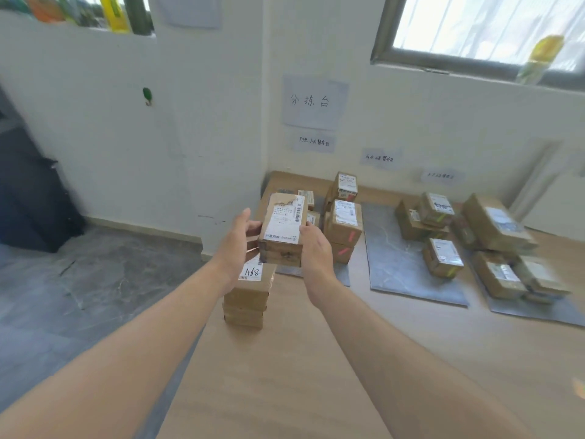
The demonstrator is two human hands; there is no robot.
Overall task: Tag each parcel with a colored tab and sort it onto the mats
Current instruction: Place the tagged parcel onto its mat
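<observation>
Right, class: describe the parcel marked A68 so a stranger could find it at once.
Start at the wooden table in the corner and find the stack of brown parcels at its left edge, apart from the grey mats. Its top parcel sits just below the held parcel gripped by the left hand and right hand. Only its white label bears a handwritten A68.

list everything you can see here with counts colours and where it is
brown cardboard parcel with white label: one, brown, held above the light wooden table, near its left edge
stack of brown cardboard parcels marked A68: one, brown, below the held parcel
grey rectangular mats: three, grey, on the table
sorted brown parcels: several, brown, on the mats, some with pink tabs
white paper signs: four, white, wall above the mats
yellow plastic bottle: one, yellow, window sill
left hand: one, grips parcel's left side
right hand: one, grips parcel's right side
</observation>
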